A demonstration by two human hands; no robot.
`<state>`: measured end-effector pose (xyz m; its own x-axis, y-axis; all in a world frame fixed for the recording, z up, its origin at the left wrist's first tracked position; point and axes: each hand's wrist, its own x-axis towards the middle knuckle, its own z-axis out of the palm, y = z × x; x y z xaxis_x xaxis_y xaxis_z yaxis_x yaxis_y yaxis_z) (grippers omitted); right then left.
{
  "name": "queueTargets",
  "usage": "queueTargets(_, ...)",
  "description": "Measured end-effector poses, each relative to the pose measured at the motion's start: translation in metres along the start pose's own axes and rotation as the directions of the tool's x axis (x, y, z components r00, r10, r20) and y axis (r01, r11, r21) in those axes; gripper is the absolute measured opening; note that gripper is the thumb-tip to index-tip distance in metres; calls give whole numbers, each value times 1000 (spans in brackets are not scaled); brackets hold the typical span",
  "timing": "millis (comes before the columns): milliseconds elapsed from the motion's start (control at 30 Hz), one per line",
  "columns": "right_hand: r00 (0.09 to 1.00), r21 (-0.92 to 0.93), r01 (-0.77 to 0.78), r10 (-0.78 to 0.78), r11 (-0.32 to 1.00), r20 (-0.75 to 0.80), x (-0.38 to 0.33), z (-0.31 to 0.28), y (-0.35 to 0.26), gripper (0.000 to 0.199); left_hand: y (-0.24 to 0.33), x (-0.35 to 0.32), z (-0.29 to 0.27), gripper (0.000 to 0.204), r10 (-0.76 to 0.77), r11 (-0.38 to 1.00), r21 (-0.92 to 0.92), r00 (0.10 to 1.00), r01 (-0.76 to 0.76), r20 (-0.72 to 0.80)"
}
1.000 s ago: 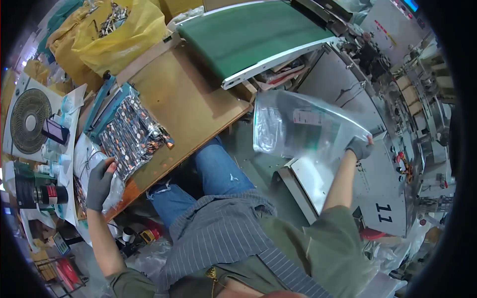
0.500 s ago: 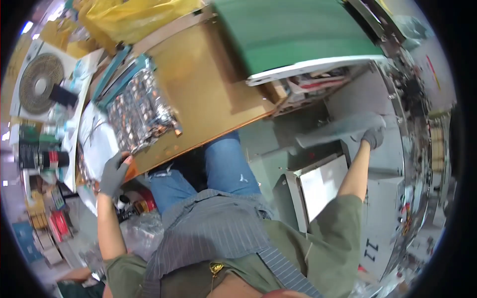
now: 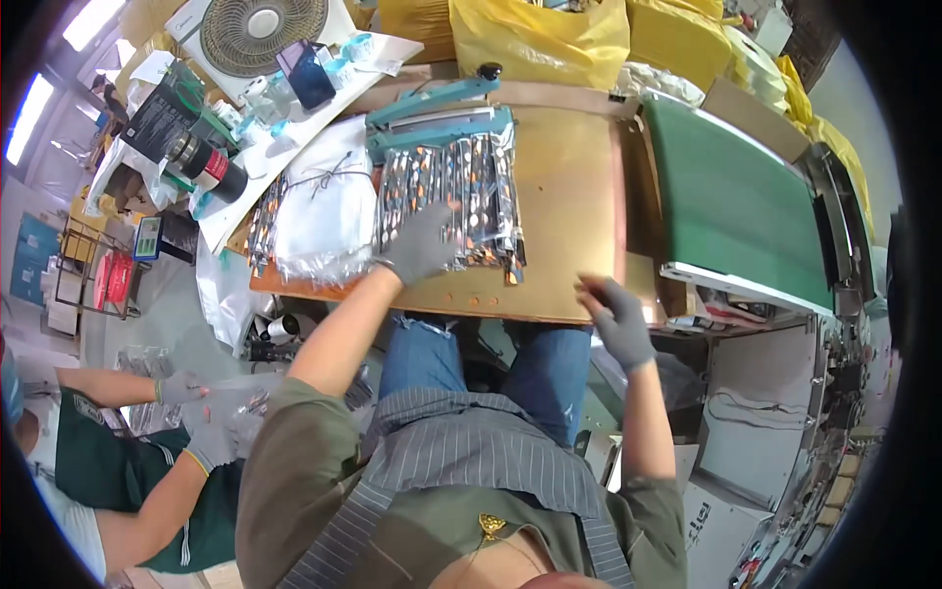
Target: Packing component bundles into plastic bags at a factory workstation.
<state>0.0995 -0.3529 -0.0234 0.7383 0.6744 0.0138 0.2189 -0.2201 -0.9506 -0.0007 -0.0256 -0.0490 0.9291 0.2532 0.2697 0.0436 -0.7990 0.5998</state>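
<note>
My left hand [image 3: 422,244], in a grey glove with bare fingertips, lies over a row of black packets [image 3: 479,182] with an orange, white and blue pattern. Its fingers are stretched out across their shiny wrapping. At the table's front edge, my right hand [image 3: 622,322], gloved alike, is raised with its fingers loosely bent and apart. Nothing shows in it. Behind the packets stands a teal hand sealer [image 3: 442,130] with a black knob. A stack of clear plastic bags [image 3: 329,221], with a dark tie on it, is left of the packets.
A green conveyor belt [image 3: 741,201] stands right of the brown table [image 3: 569,187]. Yellow bags [image 3: 540,49] line the back. On the white side shelf [image 3: 378,61] are a fan, a phone and a flask [image 3: 206,167]. At lower left, a co-worker's gloved hands [image 3: 201,417] handle clear plastic.
My right hand has come from the far right to the table edge and let go of a clear plastic bag. My left hand has moved onto the patterned packets. The view has turned.
</note>
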Motion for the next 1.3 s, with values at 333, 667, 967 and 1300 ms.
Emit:
queueTargets(333, 790, -636, 486, -612, 599, 27, 172, 95, -67, 17, 15, 48, -8, 13, -74, 985, -169, 977, 40, -201)
queueTargets(667, 993, -723, 92, -118, 684, 14, 183, -23, -164, 20, 75, 124, -116, 33, 101, 994, 37, 995, -100, -24)
queueTargets(967, 954, -139, 108, -142, 984, -263, 128, -41, -137, 15, 116, 100, -109, 23, 14, 948, -318, 995, 19, 100)
queueTargets(1300, 646, -704, 662, -673, 257, 361, 102, -10, -161, 28, 168, 68, -131, 23, 47, 865, -481, 932, 142, 360)
